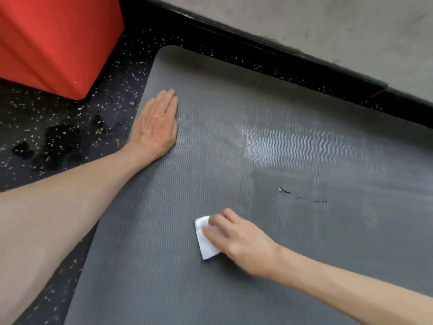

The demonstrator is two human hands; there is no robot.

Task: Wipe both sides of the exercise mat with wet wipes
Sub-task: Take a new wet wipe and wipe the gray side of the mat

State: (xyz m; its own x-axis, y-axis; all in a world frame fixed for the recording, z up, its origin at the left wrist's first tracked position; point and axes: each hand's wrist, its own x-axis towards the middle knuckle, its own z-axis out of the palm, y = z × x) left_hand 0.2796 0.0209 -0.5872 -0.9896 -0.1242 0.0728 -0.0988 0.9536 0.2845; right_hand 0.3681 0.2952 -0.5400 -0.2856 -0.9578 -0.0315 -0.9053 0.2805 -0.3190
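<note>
Red glossy box (54, 41) sits upper left on the black speckled rubber floor (58, 118). Next over, the left hand (155, 123) lies on the left edge of the grey ribbed exercise mat (164, 231), grip flat, fingers straight side by side. Lower centre, a white folded wet wipe (206, 247) lies on the mat under the right hand (241, 240), whose grip presses down on it, a bit blurry. There's a shiny wet patch (293, 144) further right.

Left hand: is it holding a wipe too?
No, the left hand lies flat and bare on the mat; only the right hand presses the white wipe.
</note>
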